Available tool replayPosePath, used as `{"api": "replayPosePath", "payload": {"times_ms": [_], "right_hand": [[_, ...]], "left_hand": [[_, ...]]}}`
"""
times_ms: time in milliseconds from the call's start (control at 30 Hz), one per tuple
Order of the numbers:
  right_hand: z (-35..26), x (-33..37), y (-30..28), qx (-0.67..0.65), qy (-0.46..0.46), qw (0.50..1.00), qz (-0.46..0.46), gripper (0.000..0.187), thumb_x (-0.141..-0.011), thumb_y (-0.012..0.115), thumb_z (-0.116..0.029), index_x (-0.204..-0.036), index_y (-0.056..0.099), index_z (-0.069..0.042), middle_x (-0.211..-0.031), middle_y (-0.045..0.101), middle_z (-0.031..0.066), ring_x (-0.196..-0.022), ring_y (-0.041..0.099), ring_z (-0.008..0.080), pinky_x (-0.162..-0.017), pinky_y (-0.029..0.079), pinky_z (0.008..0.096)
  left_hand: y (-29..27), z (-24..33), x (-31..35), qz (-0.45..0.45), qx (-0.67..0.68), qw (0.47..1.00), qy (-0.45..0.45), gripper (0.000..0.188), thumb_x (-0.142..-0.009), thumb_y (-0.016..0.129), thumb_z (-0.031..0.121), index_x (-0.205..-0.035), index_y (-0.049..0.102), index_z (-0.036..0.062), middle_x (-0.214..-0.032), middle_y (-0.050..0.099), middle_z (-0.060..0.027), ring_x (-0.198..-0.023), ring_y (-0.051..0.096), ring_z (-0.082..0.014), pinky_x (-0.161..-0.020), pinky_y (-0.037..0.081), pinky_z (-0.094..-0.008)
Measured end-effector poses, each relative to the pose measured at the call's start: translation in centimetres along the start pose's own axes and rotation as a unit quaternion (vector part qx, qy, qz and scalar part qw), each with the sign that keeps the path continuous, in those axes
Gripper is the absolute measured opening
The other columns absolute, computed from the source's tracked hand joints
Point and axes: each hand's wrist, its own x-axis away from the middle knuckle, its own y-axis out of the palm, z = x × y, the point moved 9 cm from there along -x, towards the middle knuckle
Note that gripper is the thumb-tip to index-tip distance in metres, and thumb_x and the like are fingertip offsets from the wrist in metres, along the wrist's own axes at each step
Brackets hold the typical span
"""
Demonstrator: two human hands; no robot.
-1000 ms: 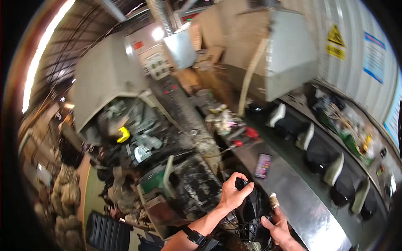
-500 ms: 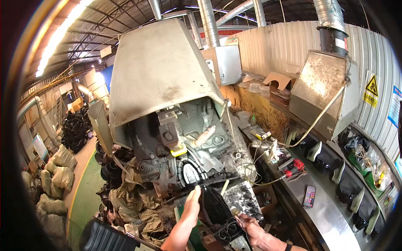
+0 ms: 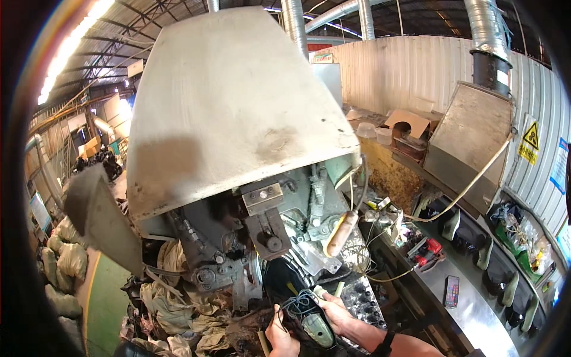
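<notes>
A black shoe upper is held between my hands, its toe end inside the mouth of a grimy machine. Blue-grey laces lie bunched on top of it. Through its opening shows a pale green shoe last. My left hand is closed on the near left side of the upper. On the other side my right hand grips it by the laces, fingers bent. Just above the toe sits the machine's metal block; the very tip of the toe is hidden.
A large pale hood overhangs the machine. A lit lamp hangs to its right. On the right, a metal bench holds a phone and a red tool, beside a row of black shoe uppers. Cloth sacks lie left.
The view has moved closer to the machine. The shoe upper has turned and gone toe-first under the block. Both hands hold it nearer its opening; my left hand has moved back from the toe.
</notes>
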Motion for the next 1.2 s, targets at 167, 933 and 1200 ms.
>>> {"api": "replayPosePath", "payload": {"times_ms": [167,933,1200], "right_hand": [[0.2,-1.3,-0.1,-0.009,0.028,0.999,-0.016,0.037,-0.093,0.065,-0.005,-0.128,0.052,-0.008,-0.103,0.068,0.0043,-0.09,0.066,0.0142,-0.078,0.056,0.0305],[0.6,-4.5,-3.3,0.105,-0.028,0.994,-0.001,0.033,-0.098,0.065,-0.017,-0.129,0.056,-0.009,-0.086,0.067,-0.0026,-0.068,0.06,0.0047,-0.06,0.048,0.021],[0.4,-3.3,-2.4,0.168,-0.029,0.985,-0.017,0.04,-0.099,0.062,-0.021,-0.134,0.05,-0.005,-0.092,0.066,-0.0021,-0.073,0.061,0.004,-0.062,0.05,0.0216]], "left_hand": [[-1.1,-1.0,-1.6,0.037,0.031,0.998,-0.026,0.026,-0.099,0.059,0.03,-0.102,0.071,0.007,-0.099,0.073,-0.005,-0.089,0.069,-0.0222,-0.082,0.055,-0.0362],[-3.1,-2.3,-4.9,0.089,-0.084,0.959,0.254,0.036,-0.106,0.051,0.034,-0.079,0.045,0.0101,-0.072,0.04,0.0045,-0.066,0.039,-0.0089,-0.061,0.037,-0.0286],[-3.6,-2.9,-4.7,0.103,-0.087,0.957,0.255,0.036,-0.107,0.047,0.034,-0.082,0.049,0.0081,-0.075,0.045,0.0023,-0.067,0.043,-0.0103,-0.062,0.039,-0.0294]]}}
